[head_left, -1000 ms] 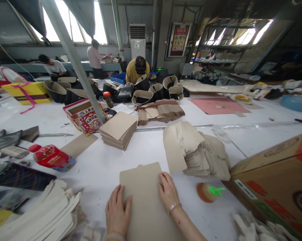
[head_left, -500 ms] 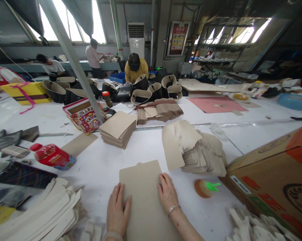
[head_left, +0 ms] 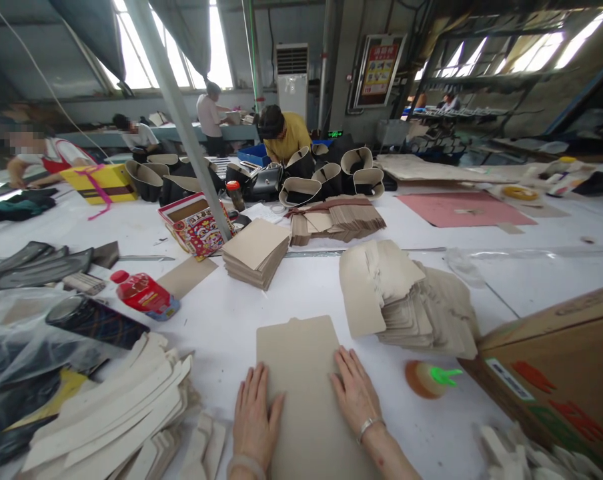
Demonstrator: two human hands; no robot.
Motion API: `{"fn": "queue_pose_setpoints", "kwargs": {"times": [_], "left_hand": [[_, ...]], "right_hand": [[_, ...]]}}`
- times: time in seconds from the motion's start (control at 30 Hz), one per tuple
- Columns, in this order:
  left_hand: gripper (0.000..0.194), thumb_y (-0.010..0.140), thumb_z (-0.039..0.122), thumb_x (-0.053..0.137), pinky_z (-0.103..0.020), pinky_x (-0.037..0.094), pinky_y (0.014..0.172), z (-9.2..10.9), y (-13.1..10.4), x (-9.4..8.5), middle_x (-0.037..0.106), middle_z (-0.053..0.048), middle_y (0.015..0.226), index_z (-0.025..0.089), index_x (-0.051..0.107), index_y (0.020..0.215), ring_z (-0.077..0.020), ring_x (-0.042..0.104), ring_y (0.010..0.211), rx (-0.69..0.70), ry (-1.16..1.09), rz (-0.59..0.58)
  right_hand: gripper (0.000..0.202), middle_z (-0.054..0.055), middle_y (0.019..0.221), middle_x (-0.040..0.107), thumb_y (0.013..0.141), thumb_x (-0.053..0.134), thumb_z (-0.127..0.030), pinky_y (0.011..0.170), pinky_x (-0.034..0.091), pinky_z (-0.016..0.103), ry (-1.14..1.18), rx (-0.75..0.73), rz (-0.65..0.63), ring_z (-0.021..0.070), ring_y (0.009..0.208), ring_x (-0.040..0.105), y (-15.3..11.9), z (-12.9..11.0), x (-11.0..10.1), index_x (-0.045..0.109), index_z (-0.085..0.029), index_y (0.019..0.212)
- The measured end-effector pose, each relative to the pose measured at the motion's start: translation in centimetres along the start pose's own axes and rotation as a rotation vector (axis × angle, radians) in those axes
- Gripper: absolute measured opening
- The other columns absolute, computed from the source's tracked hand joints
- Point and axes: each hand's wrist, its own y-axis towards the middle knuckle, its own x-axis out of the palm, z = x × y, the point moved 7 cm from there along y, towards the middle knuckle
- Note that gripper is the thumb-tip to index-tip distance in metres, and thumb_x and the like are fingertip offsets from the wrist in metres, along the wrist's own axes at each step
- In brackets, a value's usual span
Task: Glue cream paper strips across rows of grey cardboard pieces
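Note:
A beige cardboard panel (head_left: 306, 393) with rounded corners and a small tab on its far edge lies flat on the white table in front of me. My left hand (head_left: 256, 413) rests along its left edge, fingers stretched out. Along the right edge lies my right hand (head_left: 356, 390), flat, with a bracelet at the wrist. Neither hand grips the panel; both touch it at the sides. Beyond my right hand is a fanned pile of similar beige panels (head_left: 366, 293). A glue bottle (head_left: 426, 380) with a green nozzle stands to the right of that hand.
A neat stack of boards (head_left: 256, 247) stands ahead. White curved strips (head_left: 111, 407) and a red bottle (head_left: 144, 293) lie left. A large cardboard box (head_left: 561, 360) borders the right side. A slanted metal pole (head_left: 181, 113) crosses ahead; co-workers work at the far tables.
My view has turned slightly left, so everything sits farther right in the picture. Both hands still lie flat at the panel's sides.

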Motion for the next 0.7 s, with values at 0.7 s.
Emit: {"fn": "queue_pose_setpoints", "kwargs": {"times": [0.7], "left_hand": [[0.053,0.084,0.039,0.04,-0.045,0.034,0.104,0.4,-1.0,0.2,0.039,-0.004,0.139,0.02,0.035,0.133,-0.0233,0.034,0.128,0.058,0.125,-0.042]], "right_hand": [[0.049,0.006,0.14,0.037,0.084,0.038,-0.033,0.104,0.028,0.039,0.0,0.052,0.006,0.0234,0.129,0.031,-1.5,0.2,-1.7,0.043,-0.019,0.131]]}}
